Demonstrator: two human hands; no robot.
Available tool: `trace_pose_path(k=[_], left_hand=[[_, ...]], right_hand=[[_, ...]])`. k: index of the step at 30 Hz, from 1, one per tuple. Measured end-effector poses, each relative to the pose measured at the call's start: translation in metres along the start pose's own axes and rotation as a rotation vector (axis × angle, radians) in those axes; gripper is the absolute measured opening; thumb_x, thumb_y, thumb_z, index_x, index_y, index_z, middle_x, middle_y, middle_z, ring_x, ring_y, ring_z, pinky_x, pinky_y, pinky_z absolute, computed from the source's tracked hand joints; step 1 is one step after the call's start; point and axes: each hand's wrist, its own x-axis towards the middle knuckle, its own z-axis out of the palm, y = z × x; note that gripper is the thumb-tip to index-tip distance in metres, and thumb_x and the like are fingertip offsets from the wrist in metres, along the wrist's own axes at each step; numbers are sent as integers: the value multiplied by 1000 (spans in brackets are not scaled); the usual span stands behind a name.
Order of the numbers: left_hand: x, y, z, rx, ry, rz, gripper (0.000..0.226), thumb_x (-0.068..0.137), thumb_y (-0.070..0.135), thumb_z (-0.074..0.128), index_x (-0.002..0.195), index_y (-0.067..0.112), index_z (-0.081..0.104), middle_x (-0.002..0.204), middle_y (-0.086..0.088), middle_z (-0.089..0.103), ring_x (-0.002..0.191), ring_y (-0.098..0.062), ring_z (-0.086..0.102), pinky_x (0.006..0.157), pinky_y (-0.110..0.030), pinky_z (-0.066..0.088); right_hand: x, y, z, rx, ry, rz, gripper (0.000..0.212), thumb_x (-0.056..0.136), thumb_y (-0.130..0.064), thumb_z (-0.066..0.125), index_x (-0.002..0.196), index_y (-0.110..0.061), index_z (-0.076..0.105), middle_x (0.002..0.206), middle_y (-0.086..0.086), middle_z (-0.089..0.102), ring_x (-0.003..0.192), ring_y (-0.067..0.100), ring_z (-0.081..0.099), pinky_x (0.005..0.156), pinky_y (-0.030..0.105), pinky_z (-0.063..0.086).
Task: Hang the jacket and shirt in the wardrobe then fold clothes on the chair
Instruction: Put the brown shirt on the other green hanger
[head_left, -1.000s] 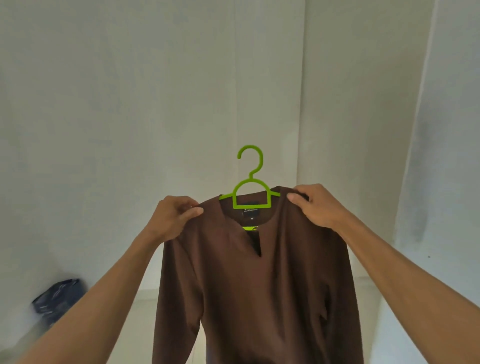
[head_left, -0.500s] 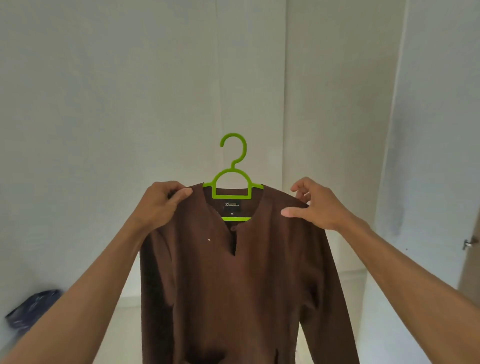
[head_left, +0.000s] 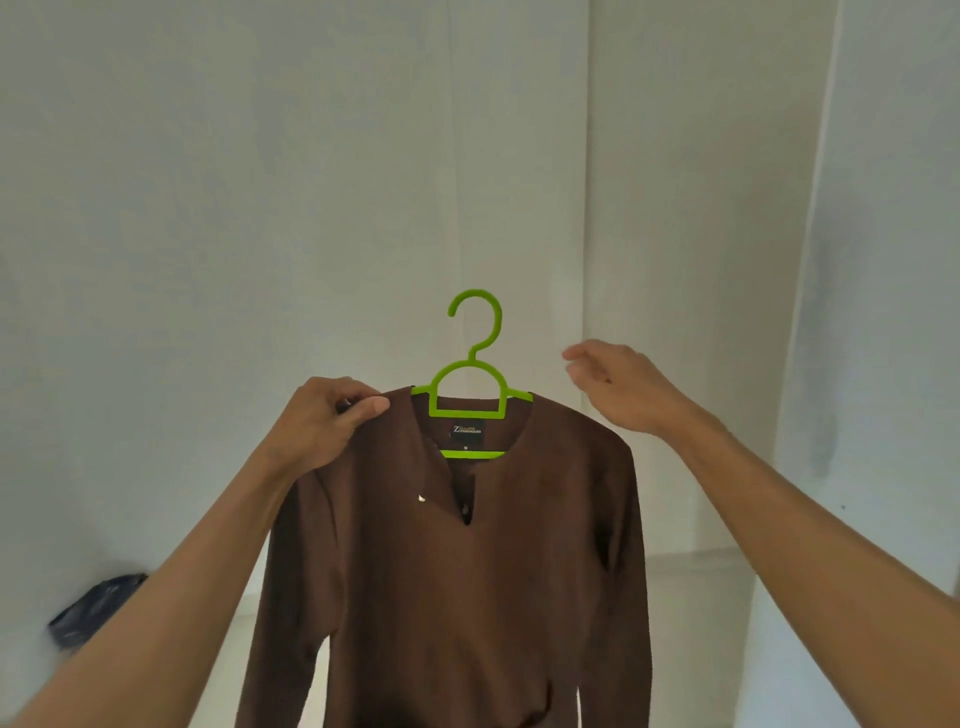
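Note:
A brown long-sleeved shirt (head_left: 452, 582) hangs on a bright green plastic hanger (head_left: 470, 382), held up in front of me. My left hand (head_left: 324, 428) pinches the shirt's left shoulder, thumb on top of the fabric. My right hand (head_left: 626, 387) hovers just above the shirt's right shoulder with its fingers relaxed, touching nothing. The hanger's hook points up, free in the air. No wardrobe rail is in sight.
White walls fill the view, with a vertical corner edge (head_left: 584, 208) behind the hanger. A dark blue bag (head_left: 91, 610) lies on the floor at the lower left. A white panel (head_left: 883, 312) stands at the right.
My right hand has let go of the shirt's right shoulder and lifted up and away. My left hand keeps its pinch.

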Motion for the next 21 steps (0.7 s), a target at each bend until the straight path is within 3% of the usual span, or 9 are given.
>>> trace_pose_path(k=[3, 5, 9, 13, 17, 19, 21], left_hand=[[3, 7, 12, -9, -36, 2, 13, 93, 31, 68, 92, 24, 79, 93, 11, 74, 85, -6, 66, 76, -24, 47], [2, 9, 16, -36, -52, -29, 14, 92, 33, 69, 93, 25, 80, 94, 11, 74, 88, -9, 66, 81, -29, 51], [-6, 14, 16, -232, -37, -86, 11, 88, 30, 74, 88, 22, 82, 90, 9, 75, 91, -13, 68, 86, -34, 54], [-7, 23, -3, -489, -124, -152, 16, 81, 33, 78, 92, 21, 80, 100, 0, 75, 94, -17, 69, 85, -36, 56], [-5, 6, -19, -269, -356, -328, 32, 95, 49, 57, 120, 31, 69, 122, 6, 66, 113, -15, 61, 99, -43, 51], [-13, -10, -15, -169, -437, -375, 32, 99, 46, 52, 119, 26, 69, 122, 7, 67, 116, -16, 60, 103, -46, 49], [-19, -20, -6, -200, -428, -362, 28, 100, 39, 55, 109, 19, 72, 113, 2, 72, 110, -19, 65, 98, -44, 54]], right_hand=[[12, -59, 14, 541, -57, -12, 45, 100, -39, 55, 141, -23, 48, 120, -1, 64, 109, 11, 63, 92, 31, 51], [21, -83, 23, 684, -31, 34, 37, 102, -39, 52, 133, -19, 54, 104, 0, 62, 98, 14, 65, 87, 36, 54], [29, -85, 41, 720, 113, 82, 22, 105, -26, 48, 96, -15, 64, 75, 2, 51, 65, 14, 53, 78, 40, 58], [38, -78, 43, 822, 157, 108, 20, 105, -22, 49, 91, -15, 62, 74, 3, 40, 60, 13, 41, 68, 29, 57], [42, -73, 38, 920, 205, 132, 19, 104, -24, 51, 96, -13, 64, 73, 0, 38, 59, 11, 37, 69, 27, 54], [42, -70, 36, 922, 230, 120, 19, 104, -25, 51, 96, -14, 65, 71, -1, 37, 57, 10, 36, 68, 26, 52], [44, -66, 33, 904, 248, 96, 20, 104, -25, 51, 94, -14, 65, 69, -1, 38, 56, 10, 37, 66, 26, 52]])
